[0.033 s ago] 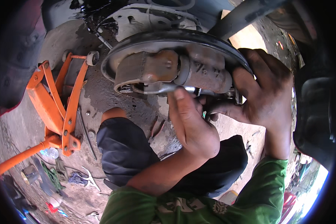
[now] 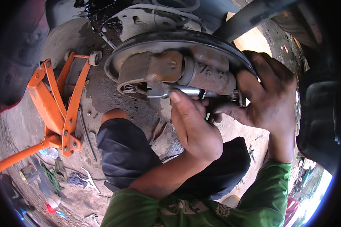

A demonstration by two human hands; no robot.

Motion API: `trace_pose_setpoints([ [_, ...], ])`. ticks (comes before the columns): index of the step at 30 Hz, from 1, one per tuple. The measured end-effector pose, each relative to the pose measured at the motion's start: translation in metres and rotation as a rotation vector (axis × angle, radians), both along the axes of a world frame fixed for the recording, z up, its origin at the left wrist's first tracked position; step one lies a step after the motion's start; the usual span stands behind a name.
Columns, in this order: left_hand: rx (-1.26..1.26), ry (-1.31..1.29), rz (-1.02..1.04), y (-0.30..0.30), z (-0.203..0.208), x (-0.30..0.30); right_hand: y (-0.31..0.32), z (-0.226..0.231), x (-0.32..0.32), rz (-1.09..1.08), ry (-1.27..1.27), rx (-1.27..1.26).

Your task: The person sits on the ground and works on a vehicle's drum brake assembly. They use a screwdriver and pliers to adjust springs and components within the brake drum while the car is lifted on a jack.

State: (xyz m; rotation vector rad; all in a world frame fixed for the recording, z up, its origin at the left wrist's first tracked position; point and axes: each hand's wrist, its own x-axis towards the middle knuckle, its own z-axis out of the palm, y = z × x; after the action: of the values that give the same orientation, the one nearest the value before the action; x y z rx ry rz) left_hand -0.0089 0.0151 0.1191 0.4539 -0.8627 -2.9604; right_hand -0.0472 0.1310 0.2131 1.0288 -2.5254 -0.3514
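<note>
the silver metal rod [image 2: 190, 91] is pinched by the left hand [image 2: 195, 126], just below the brown cylinder [image 2: 216, 80]; the round plate's [image 2: 170, 36] right rim is touched by the right hand [image 2: 273, 92], whose grip cannot be told.

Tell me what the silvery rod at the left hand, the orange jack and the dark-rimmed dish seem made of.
Silvery rod at the left hand: probably bare or plated steel; smooth, with bright highlights.
Orange jack: likely painted steel; an orange coat over rigid arms with bolt heads.
Dark-rimmed dish: apparently metal, with a thin, dull-sheened rim; black paint or grime, I can't tell.
</note>
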Motion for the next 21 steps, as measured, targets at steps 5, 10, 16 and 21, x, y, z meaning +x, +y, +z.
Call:
trace_pose_setpoints([
  [5, -0.085, -0.043, 0.124, 0.008, 0.01, -0.006, -0.002, 0.0, 0.005, -0.072, -0.037, 0.029],
  [10, -0.072, -0.038, 0.205, 0.013, 0.012, -0.017, 0.0, -0.005, 0.005, -0.095, -0.049, 0.02],
  [16, -0.104, -0.071, 0.225, 0.015, 0.009, -0.014, 0.0, -0.008, 0.014, -0.086, -0.006, -0.009],
  [21, -0.018, -0.116, 0.192, 0.013, 0.009, -0.014, -0.003, -0.008, 0.016, -0.078, 0.006, -0.007],
])
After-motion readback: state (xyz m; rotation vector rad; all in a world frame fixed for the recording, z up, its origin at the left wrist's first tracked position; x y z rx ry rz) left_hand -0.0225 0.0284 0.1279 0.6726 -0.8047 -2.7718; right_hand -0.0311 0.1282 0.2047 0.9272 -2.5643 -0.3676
